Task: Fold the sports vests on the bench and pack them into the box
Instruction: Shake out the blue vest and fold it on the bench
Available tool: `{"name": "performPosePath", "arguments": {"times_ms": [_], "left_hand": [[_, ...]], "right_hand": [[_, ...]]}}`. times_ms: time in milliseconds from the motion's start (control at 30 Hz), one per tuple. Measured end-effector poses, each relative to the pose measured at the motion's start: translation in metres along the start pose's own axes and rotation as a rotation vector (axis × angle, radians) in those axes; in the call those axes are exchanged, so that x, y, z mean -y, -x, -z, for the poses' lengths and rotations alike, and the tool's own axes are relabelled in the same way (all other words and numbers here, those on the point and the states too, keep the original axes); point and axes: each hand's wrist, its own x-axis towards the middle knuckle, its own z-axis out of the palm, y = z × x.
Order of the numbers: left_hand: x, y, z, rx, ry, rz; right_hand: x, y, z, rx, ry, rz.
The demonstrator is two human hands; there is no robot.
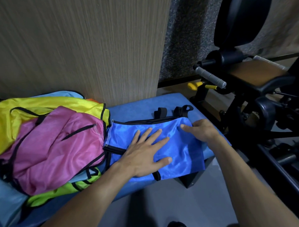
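Observation:
A shiny blue vest (pixel 179 146) with black trim lies spread on the right end of the blue padded bench (pixel 144 103). My left hand (pixel 146 150) presses flat on its middle, fingers straight and spread. My right hand (pixel 199 130) rests on the vest's right edge with its fingers bent over the cloth; a grip is not plain. A pile of unfolded vests fills the bench's left part: a pink one (pixel 55 148) on top, a yellow one (pixel 30 114) behind, a lime one (pixel 62 192) and a light blue one (pixel 4 198) beneath. No box is in view.
Black straps (pixel 173 111) lie on the bench behind the blue vest. A wood-grain wall panel (pixel 78 47) stands right behind the bench. A black exercise machine (pixel 260 96) with a metal handle stands close on the right. Grey floor lies in front.

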Motion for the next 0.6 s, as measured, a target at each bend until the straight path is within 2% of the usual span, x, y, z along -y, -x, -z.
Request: {"name": "performPosePath", "arguments": {"times_ms": [100, 167, 267, 367, 467, 600], "left_hand": [[0.011, 0.001, 0.003, -0.108, -0.057, 0.101], [0.019, 0.003, 0.002, -0.1, -0.077, 0.153], [0.022, 0.003, 0.002, -0.034, -0.074, 0.182], [0.022, -0.001, 0.004, -0.009, -0.072, 0.197], [0.026, -0.004, 0.007, 0.031, -0.057, 0.202], [0.02, -0.011, 0.018, 0.014, -0.029, 0.22]], "right_hand": [[0.006, 0.003, -0.009, -0.081, -0.226, -0.013], [0.013, 0.004, -0.014, -0.12, -0.243, 0.027], [0.013, -0.002, -0.022, -0.245, 0.024, 0.123], [0.011, -0.001, -0.025, -0.31, 0.281, 0.139], [0.013, -0.004, -0.015, -0.225, 0.326, 0.074], [0.006, 0.008, 0.011, -0.014, 0.082, -0.063]]}}
